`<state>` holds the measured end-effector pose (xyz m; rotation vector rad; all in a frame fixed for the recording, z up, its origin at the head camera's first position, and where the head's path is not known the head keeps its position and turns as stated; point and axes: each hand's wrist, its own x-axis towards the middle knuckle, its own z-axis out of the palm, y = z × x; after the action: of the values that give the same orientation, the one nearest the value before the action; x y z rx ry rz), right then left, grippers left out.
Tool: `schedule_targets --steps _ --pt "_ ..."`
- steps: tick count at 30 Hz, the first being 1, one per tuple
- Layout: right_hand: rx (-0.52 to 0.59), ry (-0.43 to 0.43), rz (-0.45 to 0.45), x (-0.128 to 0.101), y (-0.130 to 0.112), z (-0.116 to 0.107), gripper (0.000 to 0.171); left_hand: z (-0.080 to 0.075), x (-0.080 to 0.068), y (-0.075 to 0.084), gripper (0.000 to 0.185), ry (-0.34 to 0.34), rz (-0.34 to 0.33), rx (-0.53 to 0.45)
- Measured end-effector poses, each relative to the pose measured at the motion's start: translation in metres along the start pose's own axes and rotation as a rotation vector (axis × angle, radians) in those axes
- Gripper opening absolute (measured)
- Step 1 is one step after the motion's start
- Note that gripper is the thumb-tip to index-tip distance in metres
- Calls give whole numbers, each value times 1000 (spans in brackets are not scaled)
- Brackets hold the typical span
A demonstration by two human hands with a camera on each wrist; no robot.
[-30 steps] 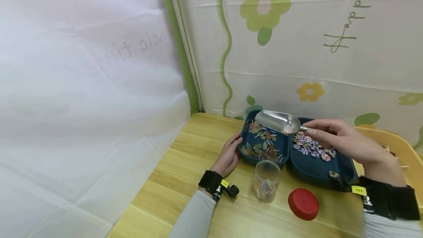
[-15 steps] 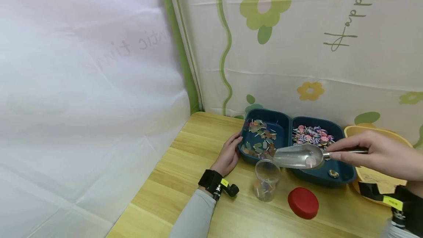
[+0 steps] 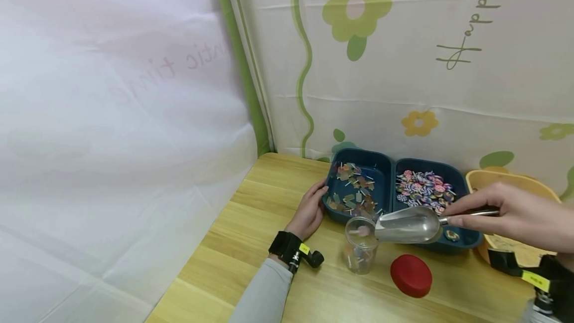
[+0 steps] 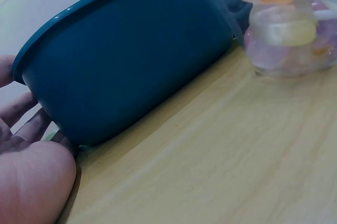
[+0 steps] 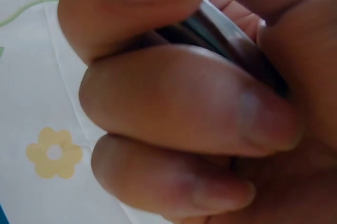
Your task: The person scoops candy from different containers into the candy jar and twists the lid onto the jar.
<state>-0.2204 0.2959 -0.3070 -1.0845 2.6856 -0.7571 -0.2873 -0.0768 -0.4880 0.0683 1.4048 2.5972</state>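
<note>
In the head view, my right hand point(image 3: 506, 211) holds the handle of a metal scoop point(image 3: 408, 225). The scoop tilts down to the left, its lip at the mouth of a clear plastic jar point(image 3: 360, 255). Small colourful candy-shaped pieces lie at the jar's bottom, and a pale pink piece point(image 3: 360, 231) shows just inside its mouth. My left hand point(image 3: 308, 211) rests against the left side of a dark blue two-part tray point(image 3: 381, 163); the left wrist view shows its fingers point(image 4: 21, 108) along the wall. Curled fingers point(image 5: 179, 98) wrap the handle in the right wrist view.
The tray's left part has popsicle-shaped pieces point(image 3: 352, 196), its right part swirl lollipop pieces point(image 3: 421, 187). A red lid point(image 3: 411, 275) lies right of the jar. Behind the right hand is a yellow tray point(image 3: 489, 178). A printed curtain point(image 3: 381, 88) hangs behind the table.
My right hand has brought the scoop from above the blue tray down and toward me, to the jar. The pink piece has left the scoop and is inside the jar's mouth. My left hand stays put.
</note>
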Motion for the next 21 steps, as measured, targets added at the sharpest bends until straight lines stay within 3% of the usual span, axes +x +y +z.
schedule_targets --steps 3,11,17,21 --pt "-10 13 40 0 -2 0 21 0 0 0 44 1 -1 4" --pt "-107 183 122 13 -8 0 19 -1 2 -1 44 10 -1 -1" --pt "2 161 88 49 2 13 23 -1 2 -1 44 7 5 -3" --pt "-59 160 127 76 9 31 28 0 2 -1 44 19 -8 -9"
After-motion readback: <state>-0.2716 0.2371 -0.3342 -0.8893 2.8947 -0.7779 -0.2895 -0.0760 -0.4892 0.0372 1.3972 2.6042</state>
